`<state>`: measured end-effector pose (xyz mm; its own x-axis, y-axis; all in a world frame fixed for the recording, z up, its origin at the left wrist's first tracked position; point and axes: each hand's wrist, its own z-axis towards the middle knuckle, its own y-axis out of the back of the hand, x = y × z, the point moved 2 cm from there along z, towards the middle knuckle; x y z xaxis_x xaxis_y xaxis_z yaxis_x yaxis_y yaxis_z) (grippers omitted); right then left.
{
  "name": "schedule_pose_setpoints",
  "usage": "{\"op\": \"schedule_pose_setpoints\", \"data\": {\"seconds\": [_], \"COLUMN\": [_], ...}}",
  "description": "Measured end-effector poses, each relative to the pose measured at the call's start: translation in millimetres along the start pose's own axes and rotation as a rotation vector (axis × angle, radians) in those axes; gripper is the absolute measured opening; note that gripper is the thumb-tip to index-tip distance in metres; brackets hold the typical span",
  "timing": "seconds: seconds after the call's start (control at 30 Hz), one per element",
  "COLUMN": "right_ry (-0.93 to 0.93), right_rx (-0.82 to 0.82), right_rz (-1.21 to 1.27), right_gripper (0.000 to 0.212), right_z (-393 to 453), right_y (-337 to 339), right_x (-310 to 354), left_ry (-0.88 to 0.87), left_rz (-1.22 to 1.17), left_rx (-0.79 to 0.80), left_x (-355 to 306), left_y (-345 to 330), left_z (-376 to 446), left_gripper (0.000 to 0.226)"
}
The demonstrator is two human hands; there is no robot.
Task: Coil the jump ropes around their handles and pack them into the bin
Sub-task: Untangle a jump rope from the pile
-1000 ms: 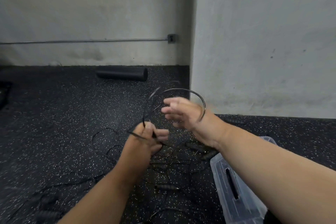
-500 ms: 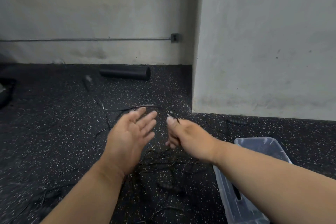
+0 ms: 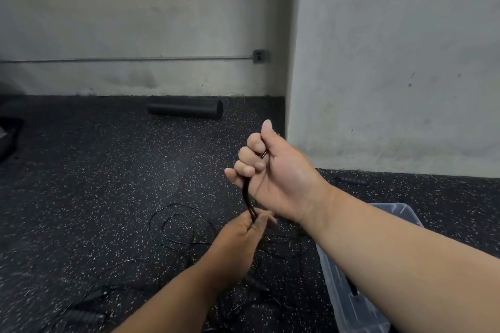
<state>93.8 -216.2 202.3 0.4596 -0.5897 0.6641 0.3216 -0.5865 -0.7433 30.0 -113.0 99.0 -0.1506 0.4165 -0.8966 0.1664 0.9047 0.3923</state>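
We see the right hand (image 3: 273, 170) gripping a thin black jump rope (image 3: 247, 197) above the left hand (image 3: 243, 238), which pinches it lower, beside the clear plastic bin (image 3: 341, 286) on the speckled floor (image 3: 108, 184).

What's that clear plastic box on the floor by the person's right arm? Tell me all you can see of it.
The bin is a clear, faintly bluish plastic tub with a rounded rim, open-topped, standing upright on the speckled black floor. The right forearm crosses over it and hides much of it. A dark object shows inside, too unclear to identify. Neither hand touches it.
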Motion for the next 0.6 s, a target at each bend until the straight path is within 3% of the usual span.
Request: {"op": "schedule_pose_setpoints", "data": {"seconds": [0.13, 0.23, 0.33, 0.47, 0.53, 0.6], "right_ry": [0.074, 0.095, -0.048, -0.327, -0.351, -0.309], "right_rx": [-0.038, -0.075, -0.061, 0.051, 0.062, 0.1], "right_rz": [-0.144, -0.486, -0.856, -1.198, -1.218, -1.232], "right_gripper": [0.046, 0.041, 0.04, 0.054, 0.055, 0.042], "right_z": [8, 9, 7, 2, -1, -1], "right_y": [11, 37, 70, 93, 95, 93], "right_x": [13, 15, -11, -65, -82, -92], "left_ry": [-0.024, -0.076, -0.113, -0.183, -0.22, -0.247], "left_rz": [-0.073, -0.268, -0.461, -0.755, -0.834, -0.907], "left_rx": [-0.054, -0.199, -0.269, -0.223, -0.168, -0.11], "left_x": [-5, -23, -39, -54, -60, -68], "left_y": [17, 39, 61, 72, 72, 70], "left_z": [0, -3, -4, -5, -6, -8], "left_gripper": [0.036, 0.033, 0.037, 0.037, 0.035, 0.033]}}
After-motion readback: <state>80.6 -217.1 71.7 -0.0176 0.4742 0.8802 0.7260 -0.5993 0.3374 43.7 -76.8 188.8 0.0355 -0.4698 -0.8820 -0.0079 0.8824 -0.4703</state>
